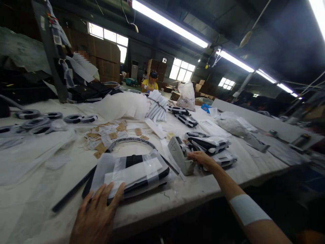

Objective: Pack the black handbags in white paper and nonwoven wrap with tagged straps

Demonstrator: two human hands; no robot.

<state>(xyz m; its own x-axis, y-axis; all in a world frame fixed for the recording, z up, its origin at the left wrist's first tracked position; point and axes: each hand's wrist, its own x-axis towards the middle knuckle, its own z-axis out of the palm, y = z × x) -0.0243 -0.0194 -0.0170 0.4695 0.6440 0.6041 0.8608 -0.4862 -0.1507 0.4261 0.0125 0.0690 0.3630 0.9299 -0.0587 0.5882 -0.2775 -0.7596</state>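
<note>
Left hand (98,211) flat, fingers spread, pressing on polybagged folded fabric (134,171) at the near edge of the surface (157,203). Likely light, soft, with slippery film; best held at the bag edges. Right hand (201,158) touches tape dispenser (179,154); its finger closure is unclear.

I see the flat black-and-white plastic-bagged bundle (134,171) under the left hand (98,211) at the near edge of the white table (38,189). The grey plastic tape dispenser (179,154) stands right of it, touching the right hand (201,158); tan card tags (106,135) lie behind.
</note>
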